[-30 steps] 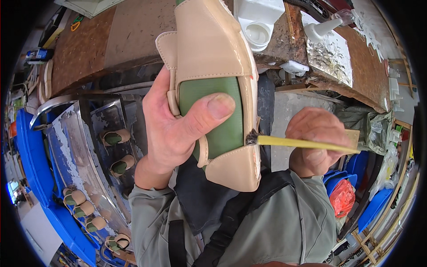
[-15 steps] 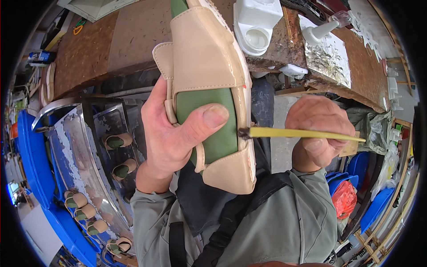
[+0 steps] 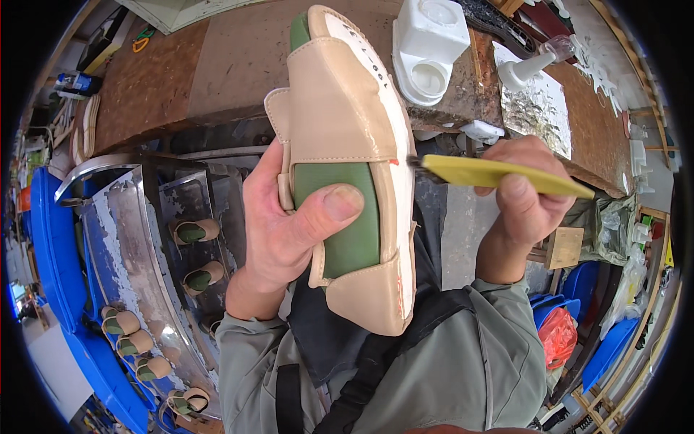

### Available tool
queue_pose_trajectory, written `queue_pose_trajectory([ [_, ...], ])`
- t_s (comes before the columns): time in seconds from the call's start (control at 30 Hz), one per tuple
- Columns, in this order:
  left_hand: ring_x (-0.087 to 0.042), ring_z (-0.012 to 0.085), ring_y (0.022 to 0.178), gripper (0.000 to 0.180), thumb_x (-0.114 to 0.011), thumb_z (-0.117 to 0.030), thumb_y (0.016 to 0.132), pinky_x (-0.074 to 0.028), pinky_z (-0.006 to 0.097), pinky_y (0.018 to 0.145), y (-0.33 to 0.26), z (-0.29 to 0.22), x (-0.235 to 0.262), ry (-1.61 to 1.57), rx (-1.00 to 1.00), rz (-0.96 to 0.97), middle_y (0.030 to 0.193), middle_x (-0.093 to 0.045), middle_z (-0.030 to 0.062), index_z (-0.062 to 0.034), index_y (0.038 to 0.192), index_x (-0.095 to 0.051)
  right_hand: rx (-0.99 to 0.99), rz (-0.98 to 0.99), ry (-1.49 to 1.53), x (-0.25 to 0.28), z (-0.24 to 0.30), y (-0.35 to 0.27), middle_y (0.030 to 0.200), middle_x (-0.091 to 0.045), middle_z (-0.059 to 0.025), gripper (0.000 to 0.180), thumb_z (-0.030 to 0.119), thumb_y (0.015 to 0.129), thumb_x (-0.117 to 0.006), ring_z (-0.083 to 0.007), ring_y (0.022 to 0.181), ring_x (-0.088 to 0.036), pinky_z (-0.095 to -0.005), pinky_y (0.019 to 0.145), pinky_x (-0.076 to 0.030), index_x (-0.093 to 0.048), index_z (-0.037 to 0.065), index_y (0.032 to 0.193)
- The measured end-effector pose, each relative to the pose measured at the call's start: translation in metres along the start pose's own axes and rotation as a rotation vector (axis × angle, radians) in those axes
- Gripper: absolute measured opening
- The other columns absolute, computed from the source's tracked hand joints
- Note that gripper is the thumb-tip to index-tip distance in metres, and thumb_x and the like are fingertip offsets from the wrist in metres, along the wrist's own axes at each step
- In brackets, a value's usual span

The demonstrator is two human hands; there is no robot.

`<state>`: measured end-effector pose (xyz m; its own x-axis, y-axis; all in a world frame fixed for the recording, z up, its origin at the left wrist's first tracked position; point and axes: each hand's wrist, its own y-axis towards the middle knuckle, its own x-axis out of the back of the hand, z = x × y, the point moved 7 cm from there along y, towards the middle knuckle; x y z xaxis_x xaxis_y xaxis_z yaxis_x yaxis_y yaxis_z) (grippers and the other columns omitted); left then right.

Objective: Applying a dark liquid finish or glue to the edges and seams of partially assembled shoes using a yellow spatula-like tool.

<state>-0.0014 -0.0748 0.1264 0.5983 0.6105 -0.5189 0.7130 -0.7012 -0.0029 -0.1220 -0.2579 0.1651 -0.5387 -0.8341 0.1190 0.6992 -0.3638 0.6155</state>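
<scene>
A beige sandal upper (image 3: pixel 336 101) is stretched over a green shoe last (image 3: pixel 354 242), its toe end pointing away from me. My left hand (image 3: pixel 278 231) grips it from the left side, thumb pressed on the green last and fingers hidden behind. Along the right edge of the sandal runs a white sole rim with dark marks at the far end and reddish marks lower down. On the right, my right hand (image 3: pixel 528 192) pinches a flat yellow-handled brush (image 3: pixel 473 171). The dark bristles meet the sandal's edge near the lower border of the wide strap.
A brown workbench (image 3: pixel 238 65) spans the far side, carrying a white plastic container (image 3: pixel 434 36) with a cup-like opening and a clear-and-white bottle (image 3: pixel 531 65). Left stands a worn metal rack (image 3: pixel 134 239) with several similar sandals (image 3: pixel 199 231). At right is a red bag (image 3: pixel 557 338).
The sandal has come slightly nearer and tilted, showing more of its white rim. The brush has moved up along the edge towards the strap, and its handle has turned broad side up.
</scene>
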Motion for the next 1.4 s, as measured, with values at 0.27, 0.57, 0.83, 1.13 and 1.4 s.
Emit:
queue_pose_trajectory([
  [0.27, -0.060, 0.0205, 0.096, 0.070, -0.070, -0.029, 0.070, -0.048, 0.030, 0.085, 0.004, 0.027, 0.001, -0.144, 0.024, 0.051, 0.110, -0.058, 0.0151, 0.0069, 0.124, -0.043, -0.161, -0.149, 0.480, -0.027, -0.022, 0.040, 0.073, -0.064, -0.0127, 0.013, 0.008, 0.085, -0.060, -0.0152, 0.057, -0.059, -0.0252, 0.052, -0.047, -0.063, -0.004, 0.090],
  [0.57, -0.061, 0.0207, 0.094, 0.065, -0.065, -0.029, 0.076, -0.049, 0.030, 0.083, 0.014, 0.017, 0.008, -0.118, -0.038, -0.052, 0.110, -0.058, 0.0164, 0.0075, 0.124, -0.042, 0.008, 0.072, 0.273, -0.029, 0.000, -0.003, 0.067, -0.059, -0.0137, 0.015, 0.011, 0.081, -0.062, -0.0183, 0.050, -0.056, -0.0290, 0.048, -0.044, -0.061, -0.004, 0.085],
  [0.83, -0.061, 0.0182, 0.090, 0.059, -0.064, -0.032, 0.078, -0.049, 0.028, 0.080, 0.017, 0.004, 0.004, -0.049, -0.113, -0.118, 0.105, -0.059, 0.0141, 0.0063, 0.120, -0.045, -0.037, 0.000, 0.227, -0.026, 0.015, -0.017, 0.069, -0.063, -0.0150, 0.017, 0.006, 0.072, -0.070, -0.0218, 0.059, -0.060, -0.0303, 0.052, -0.049, -0.065, -0.006, 0.083],
  [1.13, -0.061, 0.0218, 0.094, 0.052, -0.051, -0.039, 0.088, -0.048, 0.032, 0.084, 0.013, 0.012, 0.016, 0.011, -0.072, -0.160, 0.108, -0.060, 0.0160, 0.0030, 0.119, -0.049, 0.059, 0.072, 0.193, -0.029, 0.028, -0.023, 0.071, -0.064, -0.0156, 0.016, 0.004, 0.070, -0.070, -0.0227, 0.056, -0.061, -0.0307, 0.049, -0.050, -0.065, -0.006, 0.082],
  [1.4, -0.062, 0.0177, 0.084, 0.050, -0.052, -0.038, 0.087, -0.049, 0.028, 0.075, 0.016, 0.016, 0.016, -0.013, 0.003, -0.181, 0.098, -0.062, 0.0130, 0.0029, 0.115, -0.051, 0.259, 0.172, 0.247, -0.030, 0.038, -0.028, 0.071, -0.064, -0.0194, 0.019, 0.004, 0.070, -0.068, -0.0237, 0.053, -0.060, -0.0312, 0.045, -0.050, -0.063, -0.010, 0.082],
])
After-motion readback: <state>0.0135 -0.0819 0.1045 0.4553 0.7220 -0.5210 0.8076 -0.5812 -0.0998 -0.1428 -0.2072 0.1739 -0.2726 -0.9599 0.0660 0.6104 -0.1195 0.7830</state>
